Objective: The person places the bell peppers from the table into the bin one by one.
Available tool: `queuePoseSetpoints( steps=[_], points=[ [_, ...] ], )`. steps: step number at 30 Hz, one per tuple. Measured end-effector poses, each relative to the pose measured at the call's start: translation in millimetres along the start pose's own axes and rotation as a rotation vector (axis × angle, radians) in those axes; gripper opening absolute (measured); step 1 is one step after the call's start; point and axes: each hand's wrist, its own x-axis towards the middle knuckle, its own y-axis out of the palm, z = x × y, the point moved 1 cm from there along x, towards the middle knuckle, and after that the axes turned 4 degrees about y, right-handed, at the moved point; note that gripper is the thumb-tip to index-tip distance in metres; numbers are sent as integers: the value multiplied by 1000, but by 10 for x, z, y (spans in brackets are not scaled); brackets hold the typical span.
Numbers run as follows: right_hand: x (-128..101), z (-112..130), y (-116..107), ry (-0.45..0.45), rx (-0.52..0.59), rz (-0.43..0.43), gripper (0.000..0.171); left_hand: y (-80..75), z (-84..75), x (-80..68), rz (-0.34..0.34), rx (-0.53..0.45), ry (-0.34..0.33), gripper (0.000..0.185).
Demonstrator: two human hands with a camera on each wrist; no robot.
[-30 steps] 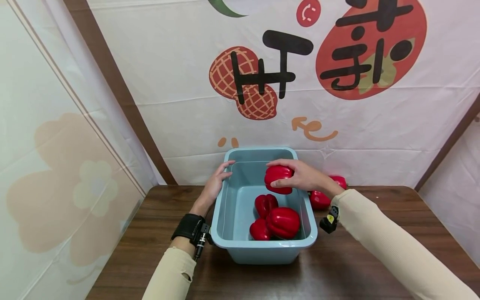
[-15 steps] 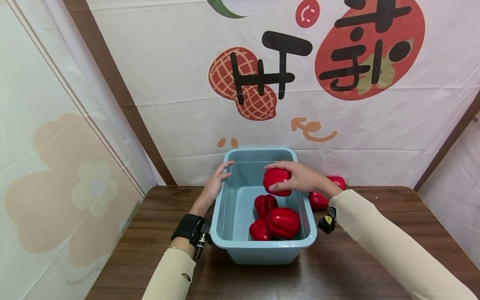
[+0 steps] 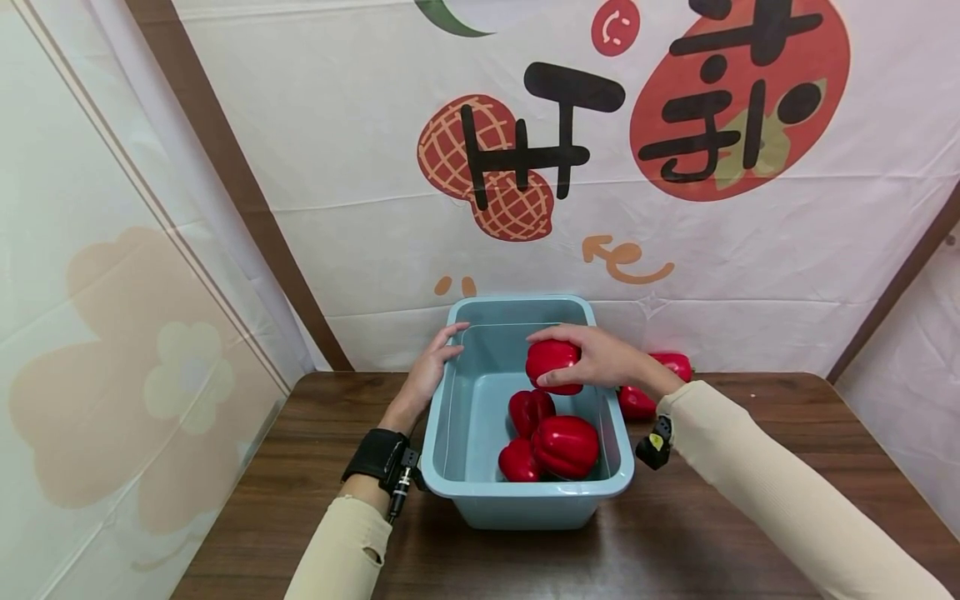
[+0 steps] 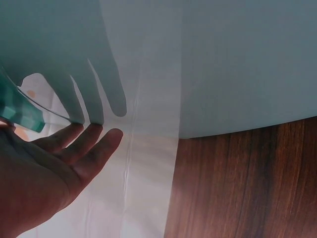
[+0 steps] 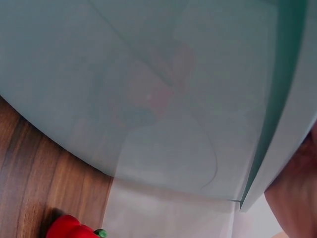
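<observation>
Right hand is gripping a glossy red bell pepper from above, fingers curled round it, over the far half of the blue-grey rectangular plastic tub. Pepper's long axis is lying roughly left-right; stem end not visible. Below the grip: three red peppers are sitting against the near-right wall (left half of floor is bare). Left hand is resting flat-fingered on the far-left rim.
</observation>
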Motion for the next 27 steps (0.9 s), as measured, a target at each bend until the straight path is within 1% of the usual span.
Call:
queuePoseSetpoints(
  steps=[9, 16, 22, 25, 27],
  points=[
    [-4, 33, 3, -13, -45, 4, 73, 5, 14, 3, -13, -4, 6, 46],
    [-3, 35, 14, -3, -63, 3, 73, 14, 22, -2, 0, -9, 12, 46],
    [-1, 34, 16, 7, -57, 3, 74, 2, 22, 6, 14, -19, 0, 47],
    [3, 35, 16, 7, -60, 5, 74, -4, -2, 6, 26, -31, -9, 48],
    [5, 34, 17, 7, -62, 6, 75, -4, -57, -18, 33, -38, -15, 48]
  ],
)
